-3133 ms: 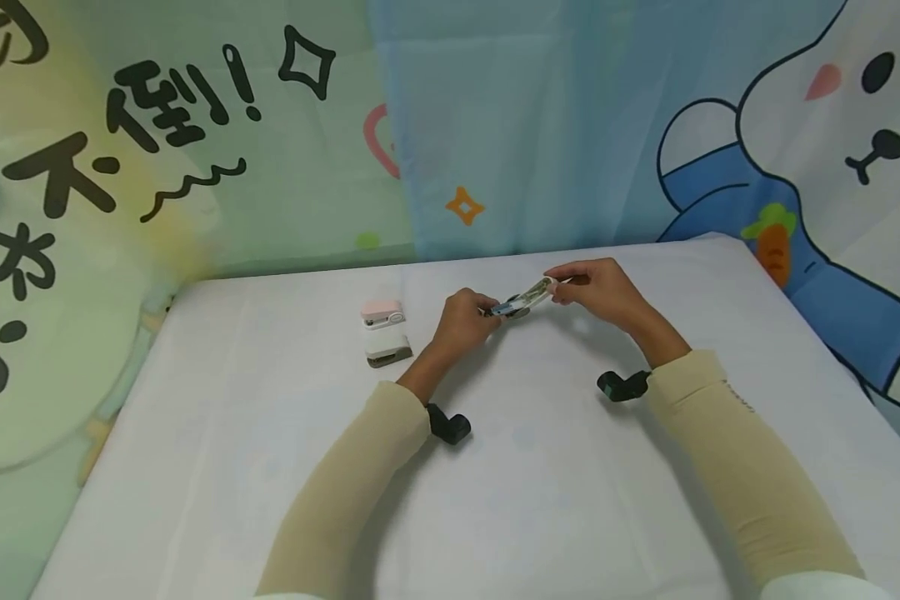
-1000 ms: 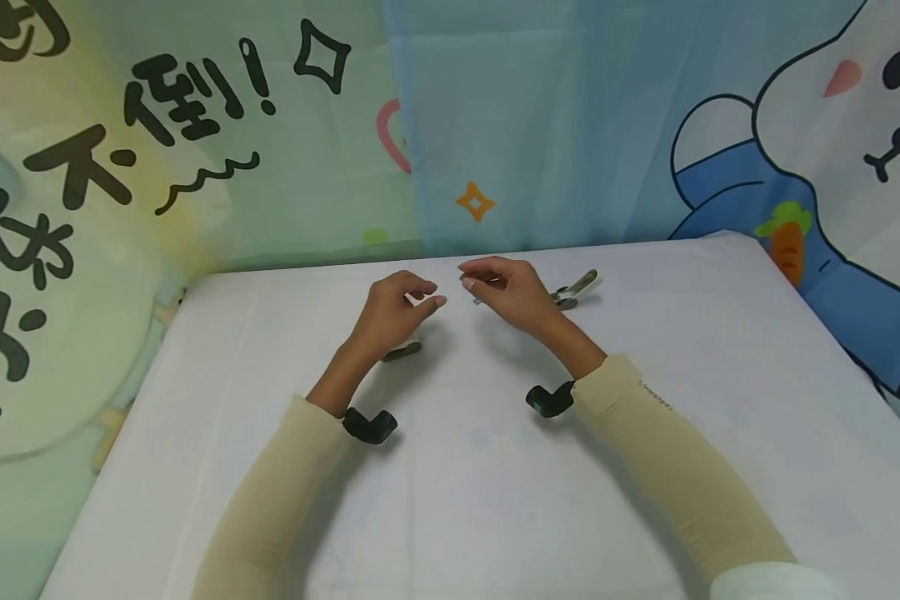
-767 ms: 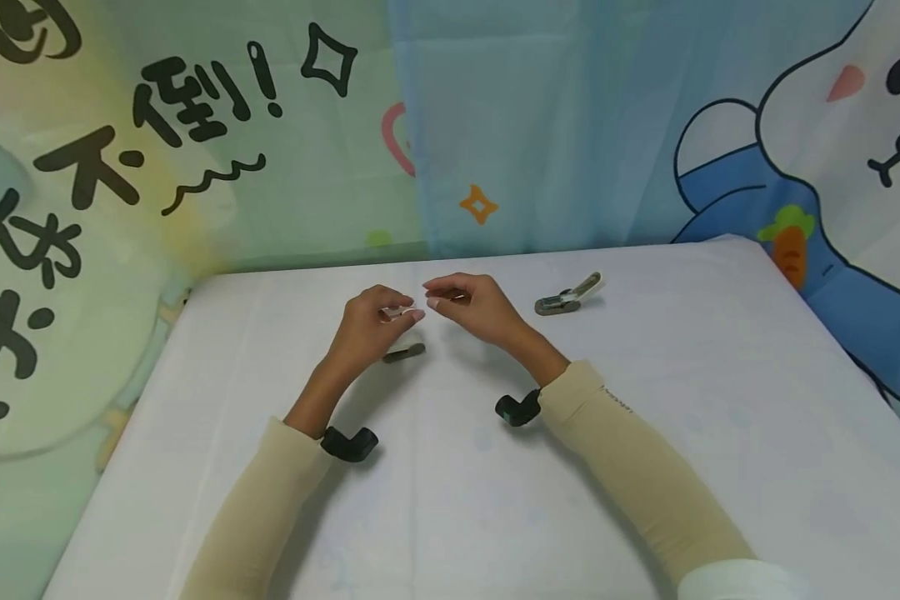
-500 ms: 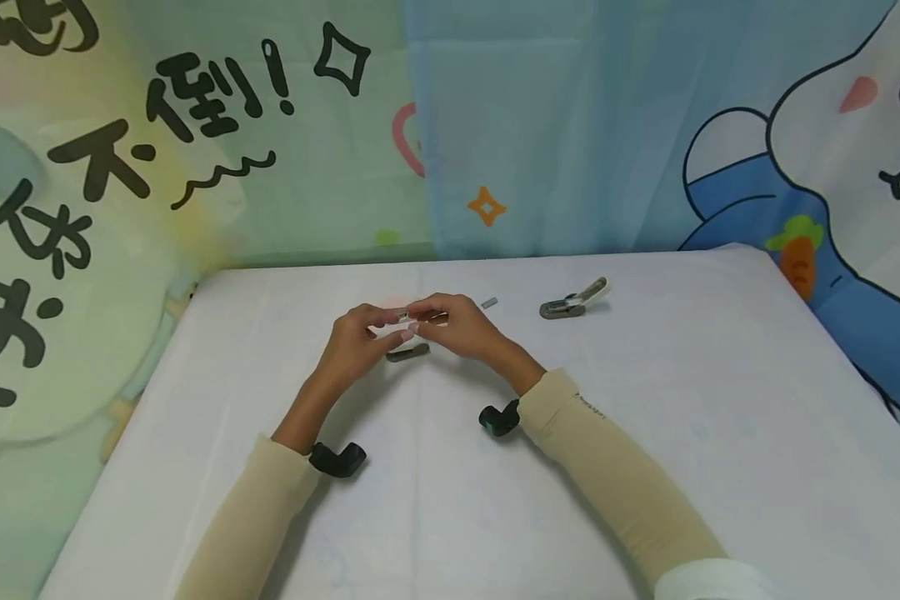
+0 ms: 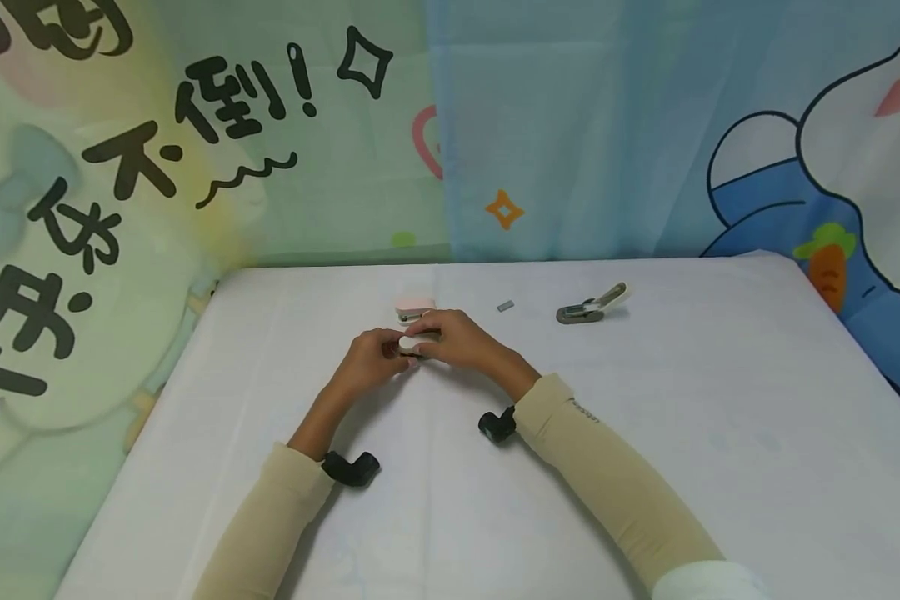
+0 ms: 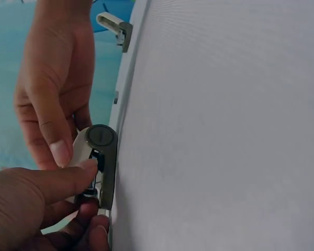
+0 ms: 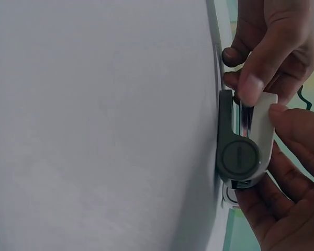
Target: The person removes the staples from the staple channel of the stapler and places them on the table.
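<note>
Both hands hold a small white-and-grey stapler (image 7: 239, 159), low over the table, its white top lifted partway from the grey base. My left hand (image 5: 363, 360) grips one end; in the left wrist view its thumb reaches into the gap by the staple channel. At the round pivot end, my right hand (image 5: 461, 340) pinches the white top with its thumb, fingers beneath. A pink-topped stapler (image 5: 416, 306) lies just behind the hands. To the right lie a short grey strip (image 5: 506, 306), apparently staples, and another stapler (image 5: 581, 313) swung wide open.
A white cloth covers the table (image 5: 435, 500), whose back edge runs just behind the staplers. A printed curtain (image 5: 570, 125) hangs behind it. Black wrist cameras (image 5: 351, 469) stick out from both sleeves.
Both hands have let go of the opened stapler, which stays at the right, and moved left. They have taken hold of the white-and-grey stapler. The grey strip has come into view on the table.
</note>
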Available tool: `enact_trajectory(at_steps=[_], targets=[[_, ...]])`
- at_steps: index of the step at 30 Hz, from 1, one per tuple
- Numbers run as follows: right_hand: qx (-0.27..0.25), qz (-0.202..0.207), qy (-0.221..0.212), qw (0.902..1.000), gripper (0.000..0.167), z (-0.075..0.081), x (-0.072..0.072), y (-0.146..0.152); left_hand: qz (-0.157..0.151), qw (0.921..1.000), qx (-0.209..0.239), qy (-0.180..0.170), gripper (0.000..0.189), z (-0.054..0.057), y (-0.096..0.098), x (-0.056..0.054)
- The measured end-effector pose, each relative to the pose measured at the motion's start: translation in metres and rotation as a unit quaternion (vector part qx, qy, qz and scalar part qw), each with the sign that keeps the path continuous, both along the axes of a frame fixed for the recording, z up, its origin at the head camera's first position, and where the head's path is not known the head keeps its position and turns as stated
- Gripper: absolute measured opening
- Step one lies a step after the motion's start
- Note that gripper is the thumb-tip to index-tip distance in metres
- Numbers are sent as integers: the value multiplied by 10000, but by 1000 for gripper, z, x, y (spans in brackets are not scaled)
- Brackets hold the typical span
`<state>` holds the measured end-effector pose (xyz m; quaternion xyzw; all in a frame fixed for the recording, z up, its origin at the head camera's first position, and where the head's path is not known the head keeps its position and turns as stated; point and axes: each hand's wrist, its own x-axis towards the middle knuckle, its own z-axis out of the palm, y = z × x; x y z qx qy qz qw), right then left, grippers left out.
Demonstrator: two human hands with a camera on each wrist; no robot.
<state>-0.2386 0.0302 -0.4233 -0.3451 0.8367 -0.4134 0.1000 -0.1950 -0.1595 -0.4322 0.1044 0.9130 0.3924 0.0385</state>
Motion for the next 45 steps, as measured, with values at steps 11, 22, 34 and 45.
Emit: enact_trajectory(at_steps=[11,22,34,45], targets=[[500,737,713,9935,33,13,9,11,-276,9994,111,180,25,-5,8,-1],[1895,1181,1252,9667,27,40,48,30,-1050,9906,877,-53,26,-7,20,14],[323,836,1316,9872,33,44,64,61,-693,9730,2163,-421,13,0,31,33],[-715,40,1457,9867,35,46,50,91,-97,9602,2778,-260,21,5,39,25]])
